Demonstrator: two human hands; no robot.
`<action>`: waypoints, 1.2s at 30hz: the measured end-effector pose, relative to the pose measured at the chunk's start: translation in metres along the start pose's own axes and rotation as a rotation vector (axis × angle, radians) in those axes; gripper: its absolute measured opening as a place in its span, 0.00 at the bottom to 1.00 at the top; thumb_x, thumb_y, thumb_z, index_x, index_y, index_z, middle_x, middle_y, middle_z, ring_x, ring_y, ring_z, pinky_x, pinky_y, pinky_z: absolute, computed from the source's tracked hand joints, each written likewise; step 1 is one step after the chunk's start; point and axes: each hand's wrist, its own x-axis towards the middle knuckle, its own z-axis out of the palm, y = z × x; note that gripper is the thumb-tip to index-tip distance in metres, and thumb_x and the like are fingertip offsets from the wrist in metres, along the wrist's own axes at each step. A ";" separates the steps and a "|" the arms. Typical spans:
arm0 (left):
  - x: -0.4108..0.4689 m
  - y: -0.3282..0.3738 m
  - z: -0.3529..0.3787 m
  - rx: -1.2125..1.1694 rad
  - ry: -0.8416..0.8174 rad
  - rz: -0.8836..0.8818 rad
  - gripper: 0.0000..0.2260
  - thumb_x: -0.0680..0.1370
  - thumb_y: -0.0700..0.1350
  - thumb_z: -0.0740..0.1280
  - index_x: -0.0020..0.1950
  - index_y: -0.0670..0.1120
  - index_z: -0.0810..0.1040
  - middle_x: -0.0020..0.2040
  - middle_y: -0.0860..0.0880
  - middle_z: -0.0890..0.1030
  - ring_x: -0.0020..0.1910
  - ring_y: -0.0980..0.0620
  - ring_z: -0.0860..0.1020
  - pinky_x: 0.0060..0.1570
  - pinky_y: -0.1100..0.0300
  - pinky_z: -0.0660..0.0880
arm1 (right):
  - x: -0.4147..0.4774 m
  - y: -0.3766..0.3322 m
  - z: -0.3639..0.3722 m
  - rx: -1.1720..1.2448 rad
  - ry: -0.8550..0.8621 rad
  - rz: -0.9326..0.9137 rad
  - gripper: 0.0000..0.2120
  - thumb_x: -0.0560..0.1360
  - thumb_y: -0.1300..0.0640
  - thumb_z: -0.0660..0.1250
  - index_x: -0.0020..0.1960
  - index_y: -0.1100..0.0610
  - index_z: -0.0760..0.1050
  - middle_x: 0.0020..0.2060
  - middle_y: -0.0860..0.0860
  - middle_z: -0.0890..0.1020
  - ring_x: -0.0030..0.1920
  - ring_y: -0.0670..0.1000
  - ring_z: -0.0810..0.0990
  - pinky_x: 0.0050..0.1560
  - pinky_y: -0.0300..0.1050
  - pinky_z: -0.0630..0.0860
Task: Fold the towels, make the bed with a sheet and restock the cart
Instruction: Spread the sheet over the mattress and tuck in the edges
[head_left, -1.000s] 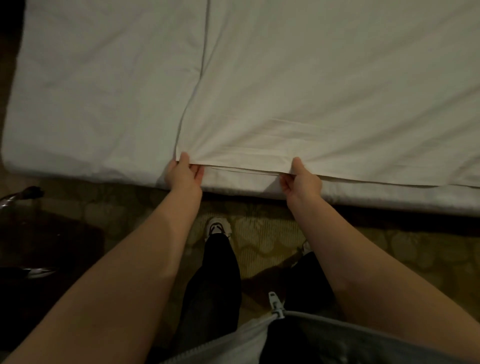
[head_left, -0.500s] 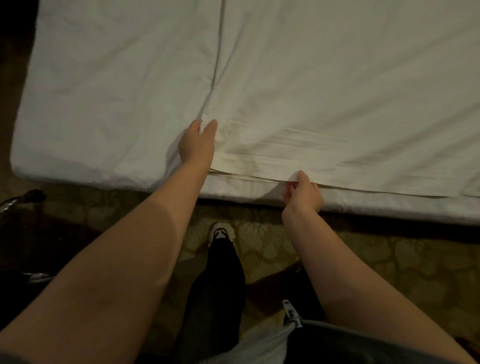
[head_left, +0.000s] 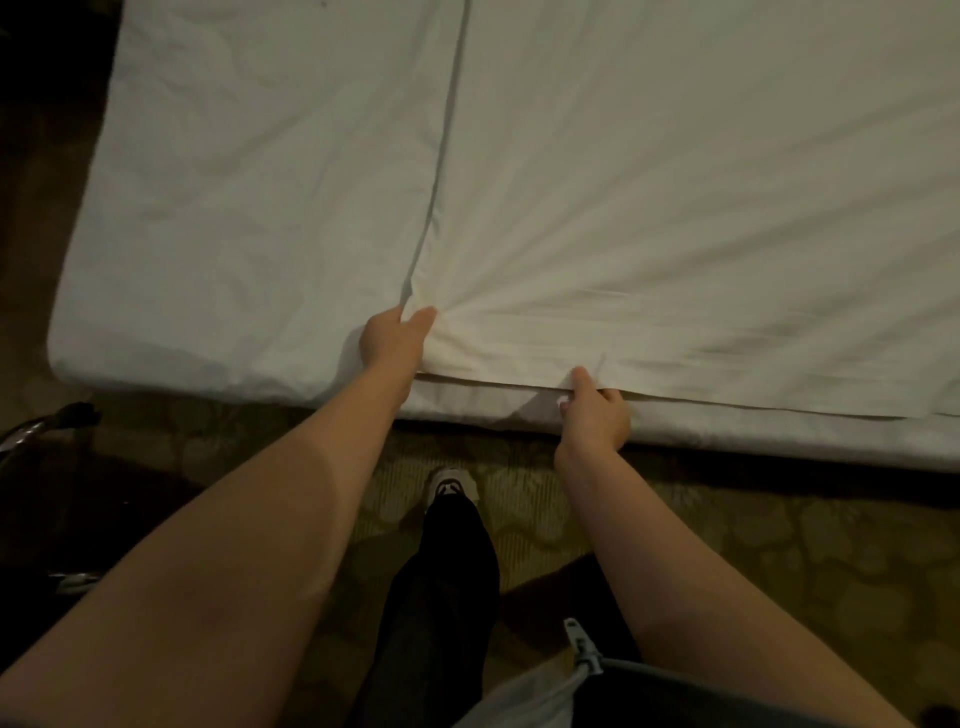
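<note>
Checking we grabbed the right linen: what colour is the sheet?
The sheet is plain white, no pattern; clearest in the head view.

A bedroom, by its furnishings most likely a hotel guest room, seen in dim, warm light. A wide bed (head_left: 234, 234) made up entirely in plain white linen fills the upper part of the view. A second white sheet (head_left: 675, 234) lies spread over its right side and ends in a straight folded edge along the near side. Below the mattress runs a carpet (head_left: 779, 545) in a tan-and-brown pattern of rounded, leaf-like shapes. At the far left, in deep shadow, a length of chrome tubing (head_left: 36, 426) catches the light; what it belongs to cannot be told.
</note>
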 end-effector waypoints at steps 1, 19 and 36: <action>0.000 0.000 0.000 0.022 -0.009 0.017 0.18 0.79 0.49 0.64 0.65 0.40 0.75 0.60 0.43 0.78 0.57 0.45 0.75 0.52 0.57 0.71 | 0.001 0.000 0.000 -0.002 -0.027 0.015 0.13 0.77 0.53 0.67 0.36 0.56 0.72 0.36 0.50 0.76 0.37 0.48 0.74 0.42 0.42 0.73; -0.039 -0.024 0.036 -0.558 0.293 -0.299 0.16 0.75 0.46 0.70 0.57 0.43 0.69 0.54 0.46 0.75 0.48 0.49 0.77 0.46 0.57 0.79 | 0.012 0.000 -0.030 -0.123 -0.178 -0.048 0.12 0.78 0.51 0.65 0.39 0.56 0.73 0.34 0.51 0.77 0.39 0.49 0.77 0.47 0.47 0.77; -0.218 0.102 0.413 0.761 -0.264 0.969 0.17 0.77 0.43 0.63 0.66 0.42 0.74 0.63 0.43 0.75 0.62 0.44 0.72 0.63 0.51 0.66 | 0.225 -0.158 -0.334 -0.907 0.055 -0.808 0.15 0.80 0.51 0.56 0.64 0.51 0.74 0.62 0.49 0.76 0.63 0.51 0.72 0.61 0.49 0.68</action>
